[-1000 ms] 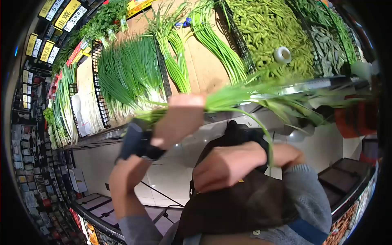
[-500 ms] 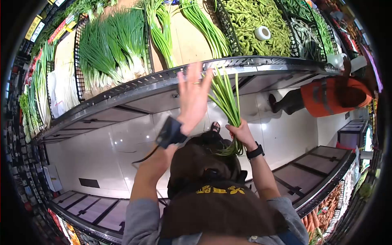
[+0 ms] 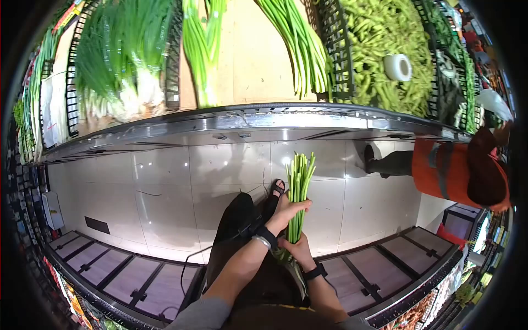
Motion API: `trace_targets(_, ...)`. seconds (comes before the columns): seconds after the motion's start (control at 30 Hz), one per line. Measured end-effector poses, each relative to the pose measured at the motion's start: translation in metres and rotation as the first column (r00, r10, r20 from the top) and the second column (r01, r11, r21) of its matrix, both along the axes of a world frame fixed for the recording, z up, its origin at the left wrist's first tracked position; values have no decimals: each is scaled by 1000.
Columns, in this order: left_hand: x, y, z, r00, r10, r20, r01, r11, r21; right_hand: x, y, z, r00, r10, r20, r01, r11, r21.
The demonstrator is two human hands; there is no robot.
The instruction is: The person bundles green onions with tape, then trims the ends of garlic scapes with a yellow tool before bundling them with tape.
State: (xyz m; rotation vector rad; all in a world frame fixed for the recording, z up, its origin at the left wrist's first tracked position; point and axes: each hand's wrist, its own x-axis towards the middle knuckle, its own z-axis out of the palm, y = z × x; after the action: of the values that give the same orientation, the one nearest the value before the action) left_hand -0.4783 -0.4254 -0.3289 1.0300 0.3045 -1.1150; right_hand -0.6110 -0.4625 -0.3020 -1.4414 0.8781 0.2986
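Note:
A bunch of garlic scapes [image 3: 297, 179], long green stems with pale cut ends, points away from me in front of my body. Around its middle my left hand [image 3: 287, 213] is closed, the thumb lying across the stems. Lower down, my right hand [image 3: 298, 251] grips the same bunch close to my apron. Below that hand the thin, darker ends hang over the apron, partly hidden by my hands and wrists.
Ahead runs a shelf with a metal edge [image 3: 231, 122], bearing spring onions [image 3: 124, 60], more scapes [image 3: 300, 49] and green pods [image 3: 379, 33] with a white roll [image 3: 397, 67] on top. A person in an orange vest [image 3: 440, 170] stands at right. Another counter [image 3: 118, 272] lies behind me.
My left hand has come down from near the shelf edge and closed around the bunch. The bunch has turned more upright in view and sits nearer my body. My view has shifted.

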Motion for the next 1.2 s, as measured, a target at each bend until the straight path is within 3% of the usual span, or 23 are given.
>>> trace_targets(0.07,7,-11,-41,999,6,41,-12,990,144,21,-13,-27,990,-124,59,103,956,276)
trace_targets(0.1,18,-17,-67,995,-3,103,-19,976,217,43,-22,-55,971,-211,112,172,943,284)
trace_targets(0.17,65,-29,-104,983,144,110,-160,974,160,98,-43,-116,970,-168,177,102,938,332)
trace_targets(0.23,117,-38,-108,962,106,251,-174,948,268,146,-52,-141,989,-50,138,-27,864,503)
trace_targets(0.3,106,-26,-128,969,91,231,-144,963,227,125,-37,-146,979,-81,189,-1,918,398)
trace_targets(0.4,54,-13,-139,982,-21,188,-25,971,237,94,-27,-122,995,-100,30,85,939,334)
trace_targets(0.43,55,-18,-142,985,-11,174,-31,971,236,94,-28,-117,996,-78,-42,87,950,299)
trace_targets(0.5,96,-38,-132,951,143,274,-200,961,191,127,-50,-139,982,-139,125,75,905,419)
trace_targets(0.53,123,-38,-124,995,-38,94,7,951,310,159,-68,-125,991,-51,124,-6,904,427)
trace_targets(0.57,136,-42,-113,989,-139,-43,142,875,462,174,-70,-123,994,-111,18,88,864,496)
trace_targets(0.63,110,-35,-114,984,87,154,-121,967,225,141,-61,-142,987,-61,146,-18,871,490)
trace_targets(0.67,96,-31,-113,973,80,216,-129,967,220,126,-52,-132,984,-140,108,68,864,499)
trace_targets(0.7,82,-26,-106,979,165,122,-181,974,139,126,-46,-108,996,-76,-52,90,933,348)
trace_targets(0.77,85,-28,-103,986,162,42,-166,974,155,123,-48,-128,998,-5,55,-7,973,229)
trace_targets(0.83,109,-35,-165,914,-293,281,105,839,533,176,-72,-115,994,-25,103,-19,911,411)
trace_targets(0.9,101,-35,-160,940,-238,245,79,849,523,181,-74,-117,1000,4,0,-4,873,488)
trace_targets(0.97,94,-34,-151,972,-137,190,24,865,501,144,-59,-118,989,-93,117,32,897,441)
trace_targets(1.0,82,-34,-112,960,230,163,-264,935,238,120,-44,-131,999,-27,22,24,990,142)
trace_targets(1.03,86,-30,-96,994,89,-61,-61,927,370,117,-39,-128,995,-96,-8,95,976,197)
trace_targets(1.1,103,-30,-117,999,53,-9,-47,952,302,134,-51,-146,982,-116,152,55,934,354)
trace_targets(1.13,121,-33,-141,994,46,-94,-14,949,314,168,-58,-130,978,-134,157,64,919,390)
trace_targets(1.17,129,-23,-124,965,185,-187,-156,975,160,198,-69,-113,997,-77,32,55,891,451)
trace_targets(1.2,135,-23,-128,988,51,-145,-1,946,324,193,-66,-118,995,-76,67,40,901,432)
